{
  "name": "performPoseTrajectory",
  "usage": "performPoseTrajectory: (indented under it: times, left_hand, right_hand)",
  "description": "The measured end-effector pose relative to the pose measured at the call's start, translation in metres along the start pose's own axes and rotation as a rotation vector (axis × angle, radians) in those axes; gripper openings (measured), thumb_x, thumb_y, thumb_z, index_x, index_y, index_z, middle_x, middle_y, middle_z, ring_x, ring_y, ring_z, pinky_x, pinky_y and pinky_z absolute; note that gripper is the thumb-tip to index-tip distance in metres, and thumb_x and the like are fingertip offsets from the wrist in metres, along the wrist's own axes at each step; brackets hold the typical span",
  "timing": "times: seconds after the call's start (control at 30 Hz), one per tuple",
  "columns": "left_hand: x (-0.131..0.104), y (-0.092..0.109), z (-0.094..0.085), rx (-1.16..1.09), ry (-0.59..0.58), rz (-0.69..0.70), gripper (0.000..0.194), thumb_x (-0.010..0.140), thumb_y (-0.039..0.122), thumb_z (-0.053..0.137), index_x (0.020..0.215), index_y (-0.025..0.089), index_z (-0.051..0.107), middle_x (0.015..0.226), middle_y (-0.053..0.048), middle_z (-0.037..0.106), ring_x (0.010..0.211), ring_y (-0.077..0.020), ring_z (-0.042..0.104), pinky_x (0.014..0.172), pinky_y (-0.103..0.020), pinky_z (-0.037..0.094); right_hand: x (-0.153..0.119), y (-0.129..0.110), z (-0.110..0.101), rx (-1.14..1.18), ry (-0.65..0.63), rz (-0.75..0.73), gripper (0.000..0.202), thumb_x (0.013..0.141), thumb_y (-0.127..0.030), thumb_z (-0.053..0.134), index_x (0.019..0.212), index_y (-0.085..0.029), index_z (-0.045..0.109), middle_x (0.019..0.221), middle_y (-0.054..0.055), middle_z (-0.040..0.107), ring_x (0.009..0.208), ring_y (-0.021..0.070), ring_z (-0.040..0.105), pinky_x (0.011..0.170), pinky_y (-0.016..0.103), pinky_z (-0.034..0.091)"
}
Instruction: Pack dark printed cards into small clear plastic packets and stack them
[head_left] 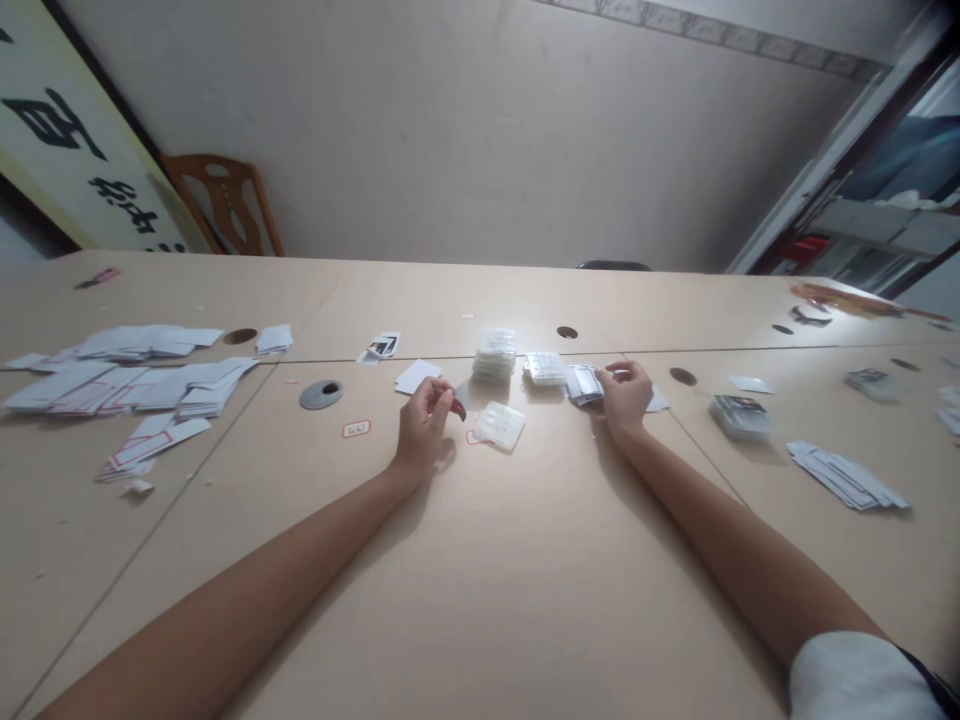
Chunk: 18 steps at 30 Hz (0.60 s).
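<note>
My left hand (pixel 427 422) is closed in a pinch on a small dark-and-clear piece (pixel 459 402), whose details are too small to tell. To its right a clear flat packet (pixel 500 427) lies on the table, partly over a small red-edged label (pixel 474 437). My right hand (pixel 627 392) has its fingers bent together beside a pile of silvery-white packets (pixel 583 384); what they hold, if anything, is hidden. Between the hands, farther back, stand a tall stack of clear packets (pixel 494 355) and a lower stack (pixel 545 369). White cards (pixel 418 376) lie behind my left hand.
Many white paper strips (pixel 135 385) cover the table's left side. Photo cards (pixel 382 346) lie behind the metal disc (pixel 321 394). On the right are a boxed stack (pixel 740 417) and a fan of white strips (pixel 847 475). A wooden chair (pixel 225 205) stands beyond the table.
</note>
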<state>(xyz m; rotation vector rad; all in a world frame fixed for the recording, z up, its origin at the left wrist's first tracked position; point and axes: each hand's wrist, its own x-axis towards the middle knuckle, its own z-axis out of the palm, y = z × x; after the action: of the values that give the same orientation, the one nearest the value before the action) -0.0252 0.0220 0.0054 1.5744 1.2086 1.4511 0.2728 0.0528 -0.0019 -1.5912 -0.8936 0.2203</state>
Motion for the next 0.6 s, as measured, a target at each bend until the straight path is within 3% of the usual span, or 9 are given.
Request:
performPoseTrajectory:
  times: [0.13,0.23,0.3,0.33,0.4,0.5,0.6]
  left_hand:
    - [0.000,0.000,0.001,-0.004,-0.010,0.020,0.014,0.089,0.032,0.050,0.084,0.020,0.054,0.068,0.000,0.065,0.068,-0.0165,0.063,0.069,-0.029,0.047]
    - [-0.001,0.002,0.001,0.011,-0.027,0.082,0.014,0.090,0.031,0.050,0.082,0.020,0.054,0.070,0.000,0.063,0.071,-0.0164,0.063,0.075,-0.030,0.047]
    - [-0.004,0.003,0.001,0.089,-0.052,0.162,0.016,0.092,0.031,0.048,0.081,0.020,0.054,0.073,0.000,0.062,0.074,-0.0165,0.062,0.077,-0.030,0.046]
    - [-0.007,0.005,0.001,0.152,-0.070,0.217,0.017,0.093,0.031,0.047,0.082,0.020,0.055,0.076,-0.001,0.062,0.076,-0.0168,0.062,0.077,-0.030,0.046]
    - [-0.012,0.008,0.002,0.300,-0.122,0.359,0.017,0.095,0.030,0.045,0.086,0.019,0.056,0.081,-0.002,0.064,0.081,-0.0180,0.061,0.079,-0.031,0.045]
    - [-0.021,0.013,0.006,0.480,-0.241,0.605,0.014,0.096,0.023,0.045,0.093,0.019,0.058,0.089,-0.004,0.069,0.087,-0.0189,0.062,0.084,-0.035,0.042]
    - [-0.026,0.017,0.009,0.567,-0.316,0.777,0.013,0.094,0.018,0.047,0.094,0.019,0.060,0.091,-0.004,0.071,0.089,-0.0188,0.063,0.087,-0.036,0.041]
  right_hand:
    - [-0.019,-0.020,-0.001,0.065,-0.032,-0.093,0.009,0.073,-0.026,0.066,0.077,-0.019,0.061,0.063,-0.003,0.053,0.059,0.0142,0.051,0.057,0.028,0.041]
    - [-0.046,-0.042,0.000,0.209,-0.283,-0.096,0.013,0.076,-0.031,0.068,0.080,-0.020,0.062,0.058,-0.004,0.053,0.048,0.0121,0.051,0.045,0.025,0.039]
    - [-0.066,-0.056,0.000,0.324,-0.599,0.010,0.022,0.079,-0.040,0.068,0.085,-0.020,0.063,0.056,-0.004,0.056,0.041,0.0118,0.051,0.038,0.024,0.039]
    - [-0.075,-0.062,0.000,0.372,-0.760,0.097,0.026,0.079,-0.042,0.070,0.087,-0.018,0.064,0.061,-0.001,0.061,0.044,0.0137,0.058,0.041,0.026,0.045]
    - [-0.092,-0.071,-0.001,0.463,-0.962,0.296,0.031,0.080,-0.046,0.070,0.089,-0.016,0.066,0.073,0.005,0.070,0.060,0.0185,0.070,0.055,0.029,0.055]
    - [-0.108,-0.075,0.000,0.603,-1.077,0.521,0.033,0.082,-0.047,0.069,0.092,-0.015,0.068,0.088,0.009,0.073,0.080,0.0195,0.073,0.076,0.030,0.058]
    - [-0.113,-0.070,0.001,0.683,-1.054,0.576,0.028,0.078,-0.041,0.075,0.089,-0.016,0.069,0.082,0.005,0.071,0.076,0.0152,0.071,0.079,0.028,0.056]
